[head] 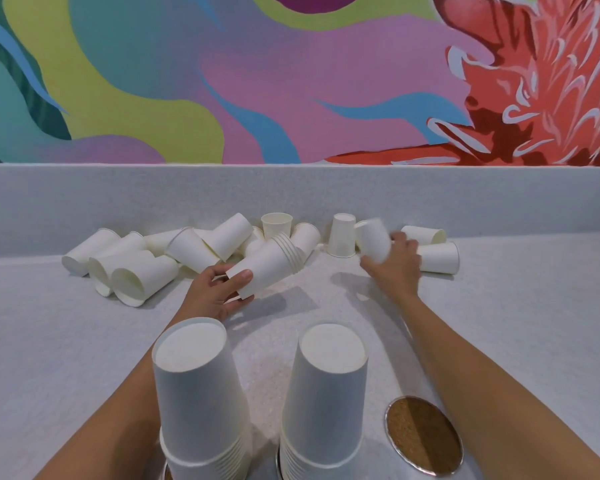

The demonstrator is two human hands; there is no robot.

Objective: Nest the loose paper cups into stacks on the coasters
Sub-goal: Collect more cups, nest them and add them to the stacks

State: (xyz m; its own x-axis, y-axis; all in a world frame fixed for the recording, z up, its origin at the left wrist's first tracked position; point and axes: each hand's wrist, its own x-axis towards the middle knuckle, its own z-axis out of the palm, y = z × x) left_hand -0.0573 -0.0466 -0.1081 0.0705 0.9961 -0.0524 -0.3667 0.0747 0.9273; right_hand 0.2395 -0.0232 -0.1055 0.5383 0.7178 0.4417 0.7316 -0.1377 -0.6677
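Head camera looks down past your two forearms onto a pale speckled surface [534, 323]. Your left hand [215, 292] is curled round the base end of a nested stack [267, 265] of several cups. You hold it on its side just above the surface, thumb on the upper wall, rims pointing away and to the right. Your right hand [394, 270] is farther back and grips a single cup [374, 241]; both are blurred, so how the fingers lie on it cannot be told.

Loose cups [136, 268] lie on their sides in a heap along the back of the surface, mostly left of your left hand, against the low grey upstand [84, 202]. Behind the nested stack an upright cup [276, 224] stands mouth up. Between your hands an inverted cup [342, 235] stands on its rim. Beyond your right hand two more lie on their sides: the nearer cup [439, 258] just beside the hand, the farther cup [425, 234] behind it.

Close to you stand two tall stacks, mouths down: the left stack [198, 393] and the right stack [326, 393], near each other but apart. A metal rim shows at the foot of each; the rest of what they stand on is hidden. To their right a cork coaster [423, 434] with a metal rim lies flat, its cork face showing. A painted mural [291, 81] fills the wall behind.
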